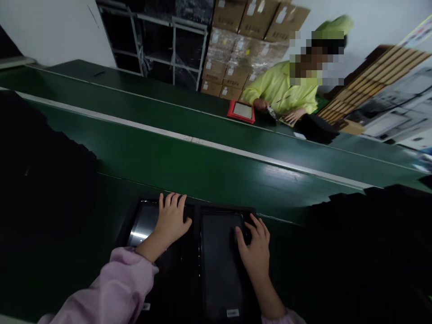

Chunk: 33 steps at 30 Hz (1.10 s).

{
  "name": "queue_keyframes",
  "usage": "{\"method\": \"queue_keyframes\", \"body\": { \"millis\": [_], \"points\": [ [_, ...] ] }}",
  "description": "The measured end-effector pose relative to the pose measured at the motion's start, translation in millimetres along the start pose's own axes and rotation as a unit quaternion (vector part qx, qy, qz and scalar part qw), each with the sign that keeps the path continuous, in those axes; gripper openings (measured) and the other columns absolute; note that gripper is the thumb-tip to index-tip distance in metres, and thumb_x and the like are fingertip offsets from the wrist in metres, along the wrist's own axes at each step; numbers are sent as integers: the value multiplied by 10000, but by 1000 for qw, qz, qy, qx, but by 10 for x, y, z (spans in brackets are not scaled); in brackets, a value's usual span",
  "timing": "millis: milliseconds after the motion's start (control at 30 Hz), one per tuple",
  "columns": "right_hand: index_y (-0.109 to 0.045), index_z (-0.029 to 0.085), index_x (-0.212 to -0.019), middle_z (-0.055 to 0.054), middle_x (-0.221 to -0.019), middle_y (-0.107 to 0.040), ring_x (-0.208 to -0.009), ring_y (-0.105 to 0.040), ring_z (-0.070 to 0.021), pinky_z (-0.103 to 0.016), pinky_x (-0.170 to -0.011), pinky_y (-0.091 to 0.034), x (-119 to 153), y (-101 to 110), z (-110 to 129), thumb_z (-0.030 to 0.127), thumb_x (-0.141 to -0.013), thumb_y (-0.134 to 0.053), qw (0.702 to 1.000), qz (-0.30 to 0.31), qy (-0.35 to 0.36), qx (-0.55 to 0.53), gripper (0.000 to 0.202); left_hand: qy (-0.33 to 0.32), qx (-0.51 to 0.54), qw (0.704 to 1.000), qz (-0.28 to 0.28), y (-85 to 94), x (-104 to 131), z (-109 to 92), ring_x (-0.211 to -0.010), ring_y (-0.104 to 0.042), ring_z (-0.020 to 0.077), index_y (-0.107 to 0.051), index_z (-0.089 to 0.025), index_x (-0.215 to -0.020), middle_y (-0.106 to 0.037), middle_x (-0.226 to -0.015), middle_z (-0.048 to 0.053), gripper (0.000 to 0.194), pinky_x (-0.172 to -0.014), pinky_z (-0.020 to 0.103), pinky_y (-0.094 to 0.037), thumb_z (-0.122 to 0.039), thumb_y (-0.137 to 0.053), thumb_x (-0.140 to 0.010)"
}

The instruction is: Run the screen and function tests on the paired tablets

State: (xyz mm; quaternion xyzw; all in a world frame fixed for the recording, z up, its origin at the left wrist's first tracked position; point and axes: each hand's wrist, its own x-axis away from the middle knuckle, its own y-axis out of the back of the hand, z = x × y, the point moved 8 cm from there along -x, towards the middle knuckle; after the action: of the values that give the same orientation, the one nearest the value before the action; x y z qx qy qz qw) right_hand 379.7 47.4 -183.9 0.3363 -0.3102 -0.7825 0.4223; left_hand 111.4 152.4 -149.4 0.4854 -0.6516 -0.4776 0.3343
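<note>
Two panels (pixel 221 261) point lengthwise away from me; my left hand (pixel 173 220) spreads loose, my right hand (pixel 255 247) curls, grip unclear.

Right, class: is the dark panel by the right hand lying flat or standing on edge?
Flat: the dark panel shows its broad face upward, white label at the near end, right hand at its right edge.

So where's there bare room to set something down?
Mostly the middle green strip, between the pale rail and near worktop; also the far worktop between the pen-like object and red-edged item. It's crowded around the two dark devices, with left hand, right hand and black stacks either side.
</note>
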Motion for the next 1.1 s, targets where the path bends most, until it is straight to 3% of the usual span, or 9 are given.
{"method": "queue_keyframes", "body": {
  "millis": [133, 233, 367, 433, 533, 667, 767, 900, 1100],
  "points": [
    [-718, 153, -1093, -168, -1467, -565, -1462, -391, -341, -550, -1188, -370, -73, -27, -62, 567, -968, -539, 1000, -14, -15, -8, 468, 26, 12, 999, -19, 21, -23, -50, -1428, -430, 456, -617, -43, -1367, -599, -1417, 270, 599, -1255, 676, -98, -231, -582, -800],
    [-686, 172, -1153, -123, -1445, -572, -1407, -469, -310, -567, -1158, -404, -90, 17, -125, 447, -965, -644, 999, -25, -40, -9, 336, 26, 50, 998, -25, 203, 27, 43, -1459, -427, 437, -591, -84, -1403, -581, -1471, 249, 653, -1240, 683, -157, -236, -609, -769],
    [-676, 186, -1191, -99, -1359, -628, -1265, -592, -268, -525, -1078, -501, 135, 133, -180, 390, -962, -681, 998, 0, -62, -19, 306, 53, 117, 990, -61, 688, 432, 585, -1448, -478, 391, -476, -86, -1507, -534, -1532, 243, 736, -1193, 584, -352, -441, -526, -865],
    [-671, 189, -1218, -100, -1357, -632, -1236, -614, -262, -511, -1049, -530, 339, 188, -235, 381, -958, -691, 997, 18, -76, -27, 323, 96, 138, 982, -84, 811, 773, 972, -1491, -415, 414, -421, -40, -1532, -492, -1556, 274, 814, -1203, 581, -340, -514, -470, -872],
    [-664, 196, -1254, -107, -1402, -614, -1272, -601, -270, -522, -1076, -515, 620, 244, -351, 381, -961, -689, 993, 40, -102, -35, 348, 170, 191, 965, -53, 618, 1279, 1426, -1473, -438, 447, -357, 43, -1541, -448, -1566, 331, 954, -1185, 583, -377, -575, -455, -821],
    [-628, 206, -1344, -120, -1495, -553, -1377, -527, -301, -571, -1156, -431, 846, 252, -494, 441, -962, -674, 989, 69, -130, -25, 451, 166, 339, 926, -26, 275, 1666, 1523, -1530, -384, 337, -233, -119, -1643, -339, -1684, 186, 989, -1232, 459, -351, -606, -528, -834],
    [-579, 211, -1431, -135, -1569, -483, -1440, -463, -329, -585, -1188, -384, 965, 243, -520, 465, -921, -714, 986, 93, -137, -13, 585, 152, 413, 898, -20, 215, 1723, 1484, -1562, -314, 341, -243, -163, -1650, -325, -1696, 150, 1036, -1260, 463, -293, -553, -642, -778],
    [-531, 213, -1484, -152, -1609, -424, -1477, -406, -360, -584, -1189, -383, 1032, 257, -454, 454, -854, -786, 984, 114, -137, 3, 721, 142, 423, 895, -9, 215, 1701, 1488, -1488, -445, 368, -235, -151, -1654, -406, -1652, 174, 1105, -1241, 487, -327, -492, -705, -714],
    [-594, 236, -1380, -122, -1492, -531, -1344, -531, -310, -573, -1103, -475, 797, 258, -389, 464, -960, -669, 980, 97, -174, 10, 483, 135, 413, 900, -24, 183, 1636, 1511, -1501, -430, 346, -241, -160, -1650, -391, -1662, 169, 1092, -1243, 455, -325, -454, -708, -708]
  ]
}}
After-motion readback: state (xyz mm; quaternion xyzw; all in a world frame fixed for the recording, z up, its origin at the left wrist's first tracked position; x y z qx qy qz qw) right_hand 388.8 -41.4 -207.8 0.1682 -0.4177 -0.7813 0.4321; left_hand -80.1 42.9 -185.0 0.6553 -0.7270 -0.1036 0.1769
